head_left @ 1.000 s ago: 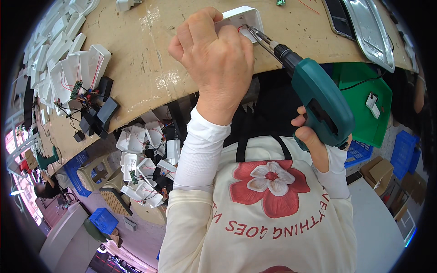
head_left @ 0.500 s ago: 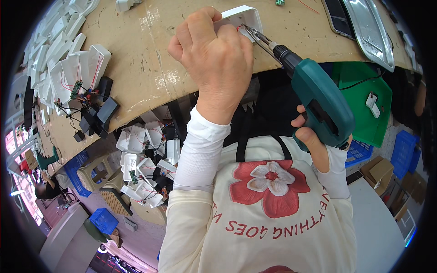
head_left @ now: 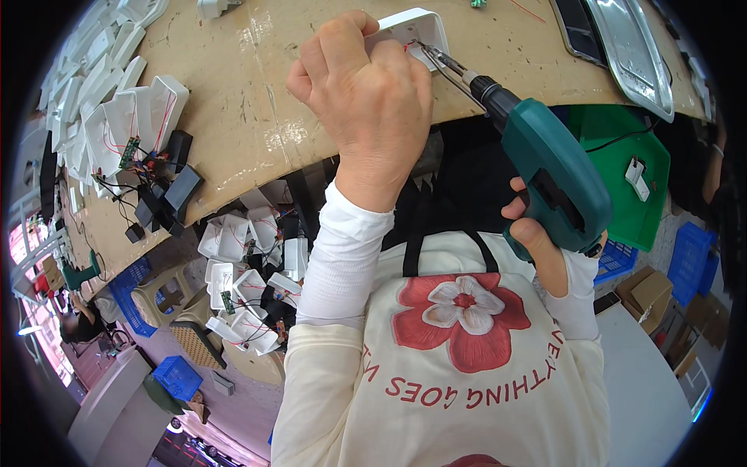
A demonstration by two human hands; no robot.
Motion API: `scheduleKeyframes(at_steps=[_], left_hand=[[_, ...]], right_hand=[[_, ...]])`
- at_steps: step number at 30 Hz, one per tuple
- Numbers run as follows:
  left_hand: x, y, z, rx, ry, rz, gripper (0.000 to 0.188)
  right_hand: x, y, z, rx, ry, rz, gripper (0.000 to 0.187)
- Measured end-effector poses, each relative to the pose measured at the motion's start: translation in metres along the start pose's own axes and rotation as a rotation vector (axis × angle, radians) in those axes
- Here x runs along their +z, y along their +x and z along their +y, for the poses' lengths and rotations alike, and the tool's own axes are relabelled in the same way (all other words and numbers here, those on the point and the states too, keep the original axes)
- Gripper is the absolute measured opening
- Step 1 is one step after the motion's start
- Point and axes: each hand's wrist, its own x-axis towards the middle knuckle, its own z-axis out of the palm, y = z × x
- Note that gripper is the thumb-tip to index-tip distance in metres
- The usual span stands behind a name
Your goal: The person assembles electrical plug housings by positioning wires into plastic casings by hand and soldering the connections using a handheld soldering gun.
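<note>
Gripping green soldering gun w/ R hand, aiming its long axis up-L into white case on table; curling L hand at case's L side, nearer than R; can't tell if pinching it.

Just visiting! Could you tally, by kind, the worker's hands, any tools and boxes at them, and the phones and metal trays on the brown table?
Left hand and right hand: 2
Green tool: 1
White box: 1
Phone: 1
Metal tray: 1
Total: 6
</note>
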Motion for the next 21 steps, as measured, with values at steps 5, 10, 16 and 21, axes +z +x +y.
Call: scheduleKeyframes(at_steps=[5, 10, 16, 21], left_hand=[[-0.001, -0.001, 0.0, -0.007, 0.001, -0.011, 0.005], [-0.001, 0.0, 0.001, -0.006, -0.011, -0.016, 0.007], [-0.001, 0.0, 0.0, 0.006, -0.002, -0.011, 0.007], [-0.004, 0.0, 0.0, 0.003, -0.006, -0.019, 0.006]], right_hand=[[-0.006, -0.002, 0.0, -0.007, -0.012, -0.04, 0.068], [-0.011, -0.006, 0.003, -0.034, 0.036, -0.048, 0.073], [-0.013, -0.009, 0.002, 0.003, 0.065, -0.036, 0.078], [-0.008, -0.005, 0.001, -0.101, 0.079, -0.008, 0.079]])
